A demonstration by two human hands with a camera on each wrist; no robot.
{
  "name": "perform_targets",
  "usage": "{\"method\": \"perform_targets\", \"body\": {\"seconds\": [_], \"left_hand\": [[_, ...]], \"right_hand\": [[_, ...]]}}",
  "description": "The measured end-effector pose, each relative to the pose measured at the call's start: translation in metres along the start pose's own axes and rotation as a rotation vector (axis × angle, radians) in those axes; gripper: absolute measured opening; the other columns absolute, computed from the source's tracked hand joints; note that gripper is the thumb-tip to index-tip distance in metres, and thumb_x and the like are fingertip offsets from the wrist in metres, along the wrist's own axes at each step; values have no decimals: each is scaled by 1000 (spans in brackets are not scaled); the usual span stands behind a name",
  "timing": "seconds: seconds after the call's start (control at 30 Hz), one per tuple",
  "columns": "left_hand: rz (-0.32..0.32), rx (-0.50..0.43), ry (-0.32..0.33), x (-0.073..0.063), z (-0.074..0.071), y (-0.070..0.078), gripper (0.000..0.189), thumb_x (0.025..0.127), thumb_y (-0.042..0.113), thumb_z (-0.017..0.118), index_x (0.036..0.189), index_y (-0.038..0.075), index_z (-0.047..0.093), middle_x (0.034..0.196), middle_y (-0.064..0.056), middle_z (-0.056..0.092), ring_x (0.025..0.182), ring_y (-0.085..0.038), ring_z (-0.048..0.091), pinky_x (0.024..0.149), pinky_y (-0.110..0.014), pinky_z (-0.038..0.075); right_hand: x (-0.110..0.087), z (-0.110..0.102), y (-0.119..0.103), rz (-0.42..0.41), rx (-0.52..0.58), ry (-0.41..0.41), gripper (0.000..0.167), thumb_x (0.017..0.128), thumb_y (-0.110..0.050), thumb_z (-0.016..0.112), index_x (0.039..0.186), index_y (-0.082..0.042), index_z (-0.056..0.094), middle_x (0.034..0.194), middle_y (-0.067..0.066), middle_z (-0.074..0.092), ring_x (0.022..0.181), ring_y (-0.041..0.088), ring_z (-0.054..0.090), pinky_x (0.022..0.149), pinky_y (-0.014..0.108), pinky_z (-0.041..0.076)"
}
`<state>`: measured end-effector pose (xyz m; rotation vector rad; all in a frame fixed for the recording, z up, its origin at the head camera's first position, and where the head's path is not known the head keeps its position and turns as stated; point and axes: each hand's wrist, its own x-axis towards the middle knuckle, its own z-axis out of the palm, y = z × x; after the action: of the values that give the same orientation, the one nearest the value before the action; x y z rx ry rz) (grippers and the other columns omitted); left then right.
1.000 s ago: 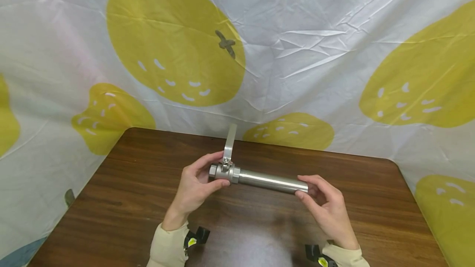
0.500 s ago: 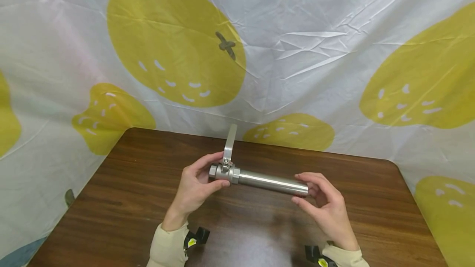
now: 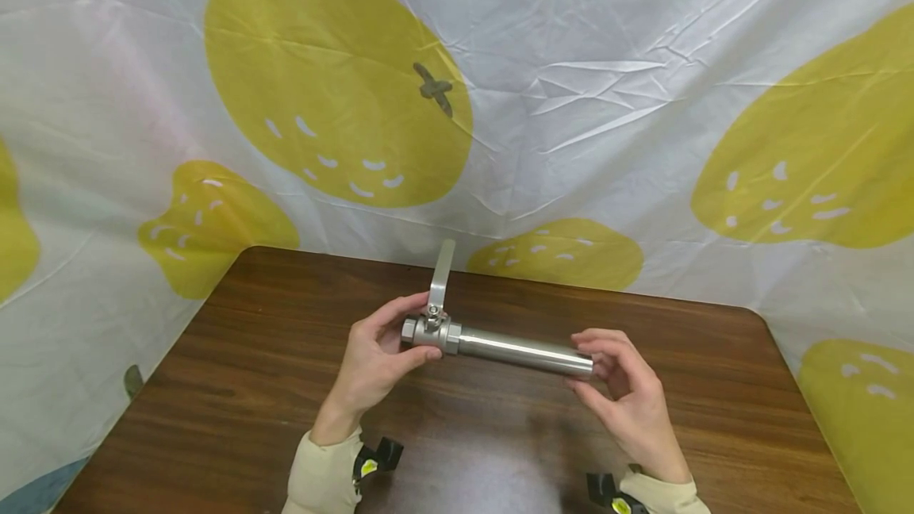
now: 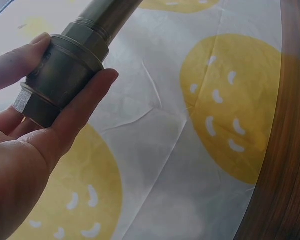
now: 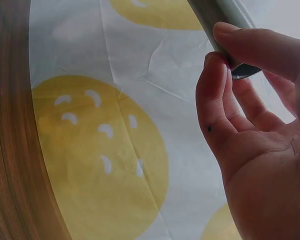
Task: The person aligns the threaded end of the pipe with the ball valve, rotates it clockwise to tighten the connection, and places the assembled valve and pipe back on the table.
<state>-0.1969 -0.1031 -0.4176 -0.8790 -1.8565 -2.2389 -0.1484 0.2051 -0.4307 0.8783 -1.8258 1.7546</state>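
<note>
My left hand (image 3: pixel 374 355) holds a steel ball valve (image 3: pixel 432 333) by its body, thumb on the near side and fingers behind. The valve's flat lever handle (image 3: pixel 442 272) points away toward the backdrop. From the valve's right hex end runs a straight, shiny metal pipe (image 3: pixel 521 350), joined to it. My right hand (image 3: pixel 628 391) pinches the free end of the pipe between thumb and fingertips. In the right wrist view, the thumb lies across the pipe end (image 5: pixel 225 30), whose open mouth shows. The left wrist view shows the valve body (image 4: pixel 65 70) from the lever-free side.
Below the hands is a dark wood-grain table (image 3: pixel 257 355). A white cloth (image 3: pixel 571 101) with large yellow fruit prints hangs behind it and at both sides. Black wrist cameras (image 3: pixel 389 453) are strapped over the light sleeves (image 3: pixel 324 470).
The right fingers loosen and resettle on the pipe end, the thumb now lower on its near underside. The left hand and the valve stay almost still.
</note>
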Motion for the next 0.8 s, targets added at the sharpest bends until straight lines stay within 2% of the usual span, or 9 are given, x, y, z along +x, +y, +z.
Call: {"method": "perform_targets", "body": {"seconds": [0.43,0.6,0.8], "left_hand": [[-10,3,5,-2,1,0,64,71,-7,80,127,-14,50,118,0,62,106,-12,61,89,-19,52],[5,14,13,-2,1,-1,62,70,-12,78,127,-14,51,117,-2,62,106,-14,60,89,-19,52],[-6,21,21,-3,2,0,63,70,-11,78,127,-13,51,117,-1,62,106,-15,60,90,-19,52]], "right_hand": [[-2,-2,2,2,-77,-11,50,59,34,69,105,16,57,113,21,59,105,16,60,72,18,49],[-3,-2,2,-2,-57,-11,51,60,35,68,106,18,56,113,23,58,102,16,62,75,18,52],[-3,-3,1,11,-46,-16,51,63,32,68,110,18,55,114,23,59,99,15,63,79,19,53]]}}
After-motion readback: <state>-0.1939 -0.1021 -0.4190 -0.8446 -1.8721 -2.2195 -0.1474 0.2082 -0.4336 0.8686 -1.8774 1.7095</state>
